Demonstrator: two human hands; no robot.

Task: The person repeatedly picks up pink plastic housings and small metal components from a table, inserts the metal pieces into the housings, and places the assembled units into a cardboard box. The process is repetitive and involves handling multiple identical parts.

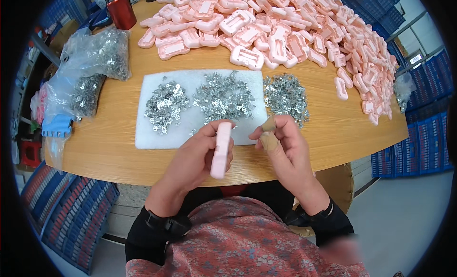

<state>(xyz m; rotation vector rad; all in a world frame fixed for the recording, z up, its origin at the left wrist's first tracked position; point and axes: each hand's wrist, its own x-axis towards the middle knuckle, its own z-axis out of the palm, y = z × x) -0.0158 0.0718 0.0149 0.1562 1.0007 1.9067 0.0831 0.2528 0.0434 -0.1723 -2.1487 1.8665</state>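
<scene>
My left hand [193, 155] grips a pale pink plastic casing [221, 151], turned edge-on above the table's near edge. To its right, apart from the casing, my right hand [288, 146] has thumb and forefinger pinched together, both wrapped in tan tape. Whatever lies between those fingertips is too small or hidden to make out. Just beyond both hands, a white foam sheet [143, 129] bears a left heap of small metal clips [166, 105] and a middle heap of metal clips [223, 97]. Another heap of metal clips [285, 96] lies at the sheet's right edge.
A large pile of pink casings [281, 34] covers the far and right side of the wooden table [333, 139]. Clear plastic bags of metal parts [112, 53] and a red flask [120, 10] stand at left. Blue racks [71, 215] flank the table.
</scene>
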